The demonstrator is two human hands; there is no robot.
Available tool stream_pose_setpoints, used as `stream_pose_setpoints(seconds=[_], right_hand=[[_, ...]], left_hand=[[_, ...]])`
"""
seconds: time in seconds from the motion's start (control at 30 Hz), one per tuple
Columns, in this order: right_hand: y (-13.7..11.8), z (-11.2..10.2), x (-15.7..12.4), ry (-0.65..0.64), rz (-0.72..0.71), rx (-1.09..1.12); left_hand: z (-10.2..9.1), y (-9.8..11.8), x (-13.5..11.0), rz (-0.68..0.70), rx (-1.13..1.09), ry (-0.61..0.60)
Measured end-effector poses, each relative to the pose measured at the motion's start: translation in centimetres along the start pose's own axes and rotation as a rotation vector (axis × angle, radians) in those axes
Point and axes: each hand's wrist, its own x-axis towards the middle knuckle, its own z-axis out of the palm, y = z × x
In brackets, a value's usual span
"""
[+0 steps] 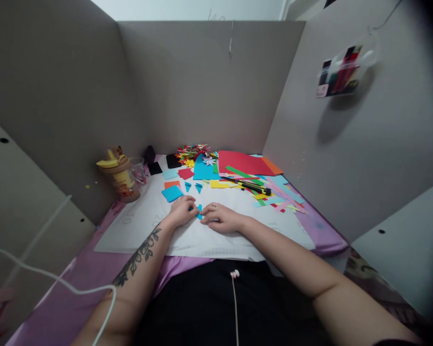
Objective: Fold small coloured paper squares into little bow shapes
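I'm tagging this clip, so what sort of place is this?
Probably a small paper-craft booth: grey walls close in the desk on three sides, coloured paper and folded stars lie by a white mat, and the left hand and right hand touch a blue piece.

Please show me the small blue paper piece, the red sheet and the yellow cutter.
small blue paper piece (199, 212): head view, its visible middle.
red sheet (243, 162): head view, its middle.
yellow cutter (255, 187): head view, its handle.
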Motion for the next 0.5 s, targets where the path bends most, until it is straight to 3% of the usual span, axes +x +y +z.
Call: stream_pose_setpoints(seconds=[0.5], right_hand=[[-1.9, 0.4, 0.4, -0.022, -0.014, -0.058]], left_hand=[[0.3, -0.3, 0.2, -0.072, -0.086, 0.127]])
